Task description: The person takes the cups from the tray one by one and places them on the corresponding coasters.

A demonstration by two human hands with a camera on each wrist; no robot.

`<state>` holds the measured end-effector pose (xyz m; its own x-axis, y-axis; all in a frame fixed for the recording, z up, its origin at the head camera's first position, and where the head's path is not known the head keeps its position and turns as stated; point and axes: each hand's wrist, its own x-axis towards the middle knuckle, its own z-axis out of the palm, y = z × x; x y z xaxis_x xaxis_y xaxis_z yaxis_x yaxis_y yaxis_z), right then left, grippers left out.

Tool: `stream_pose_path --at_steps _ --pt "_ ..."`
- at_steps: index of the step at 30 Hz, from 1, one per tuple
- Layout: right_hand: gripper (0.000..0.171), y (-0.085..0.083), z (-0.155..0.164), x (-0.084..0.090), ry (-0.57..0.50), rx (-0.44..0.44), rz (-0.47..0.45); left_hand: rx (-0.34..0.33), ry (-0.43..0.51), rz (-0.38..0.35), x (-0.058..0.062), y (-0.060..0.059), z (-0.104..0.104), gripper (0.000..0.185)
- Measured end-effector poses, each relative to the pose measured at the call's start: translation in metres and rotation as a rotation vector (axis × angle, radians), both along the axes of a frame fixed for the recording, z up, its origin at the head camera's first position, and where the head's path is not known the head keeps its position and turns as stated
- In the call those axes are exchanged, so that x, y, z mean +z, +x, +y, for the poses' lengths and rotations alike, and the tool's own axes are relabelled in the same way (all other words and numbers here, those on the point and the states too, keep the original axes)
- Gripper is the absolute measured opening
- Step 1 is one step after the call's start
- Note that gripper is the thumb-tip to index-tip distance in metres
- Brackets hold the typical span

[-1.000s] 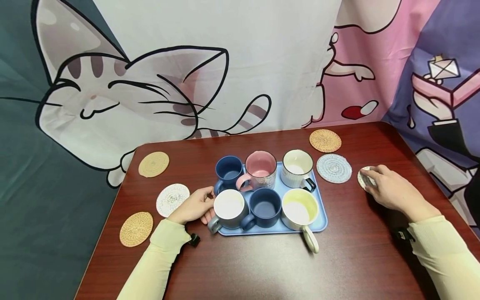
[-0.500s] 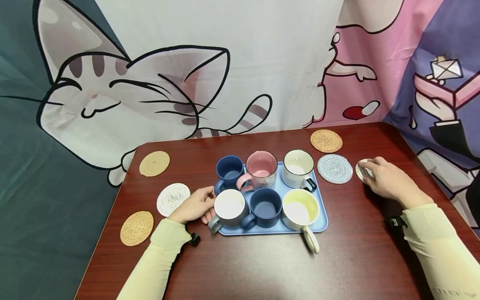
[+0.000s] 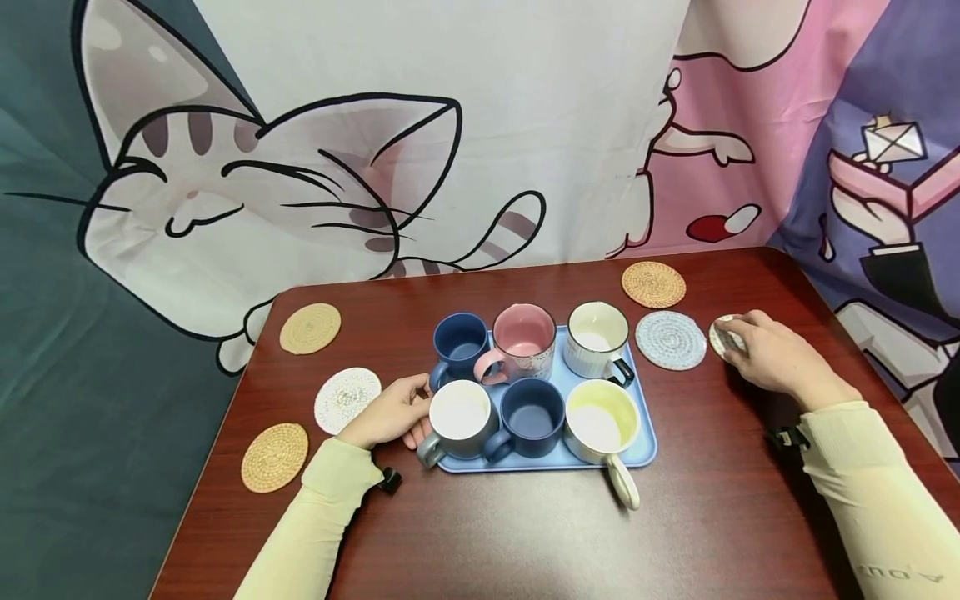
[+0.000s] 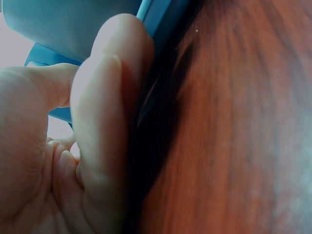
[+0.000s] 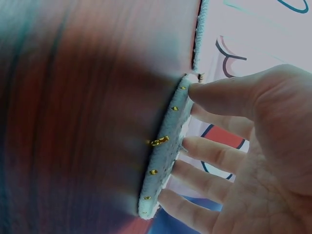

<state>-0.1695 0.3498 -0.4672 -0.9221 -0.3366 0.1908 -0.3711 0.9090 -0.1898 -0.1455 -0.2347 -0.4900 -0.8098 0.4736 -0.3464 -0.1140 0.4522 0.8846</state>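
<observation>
A blue tray (image 3: 643, 446) holds several mugs in two rows: navy (image 3: 459, 342), pink (image 3: 522, 333) and white (image 3: 596, 333) behind, grey (image 3: 457, 414), navy (image 3: 531, 414) and pale yellow (image 3: 600, 418) in front. My left hand (image 3: 393, 412) grips the tray's left edge beside the grey mug. In the left wrist view its curled fingers (image 4: 105, 97) press on the tray rim (image 4: 156, 19). My right hand (image 3: 772, 358) rests on a small white coaster (image 3: 722, 337) at the table's right. There the fingers (image 5: 214, 151) lie on the coaster (image 5: 165, 161) and the thumb touches its rim.
Round coasters lie on the dark red table (image 3: 525, 533): tan (image 3: 311, 327), white (image 3: 347, 398) and woven (image 3: 274, 457) on the left, woven (image 3: 653, 284) and pale blue (image 3: 671, 339) on the right. A cartoon cloth hangs behind. The yellow mug's handle overhangs the tray's front edge.
My right hand has slid the white coaster a little away from me and leftward, closer to the pale blue coaster. The left hand and the tray have stayed put.
</observation>
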Motion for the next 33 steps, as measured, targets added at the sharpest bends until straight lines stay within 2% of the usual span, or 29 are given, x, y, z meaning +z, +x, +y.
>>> stream_pose_path --at_steps 10,17,28,31,33 --pt "0.046 -0.002 0.002 0.002 0.01 -0.006 -0.035 -0.004 0.003 0.002 0.0 0.0 0.0 0.021" --pt "0.05 0.002 -0.005 0.011 0.001 -0.039 0.019 -0.001 0.003 0.005 0.0 -0.001 0.0 0.021" --pt "0.038 0.019 -0.033 0.019 -0.053 -0.002 0.087 0.003 0.004 -0.004 0.0 -0.001 0.0 0.02" --pt "0.028 0.025 -0.041 0.021 -0.053 0.01 0.094 0.003 0.003 -0.006 0.0 -0.001 0.0 0.02" --pt "0.019 0.028 -0.047 0.021 -0.054 0.007 0.06 0.002 0.002 -0.006 0.0 -0.001 0.0 0.021"
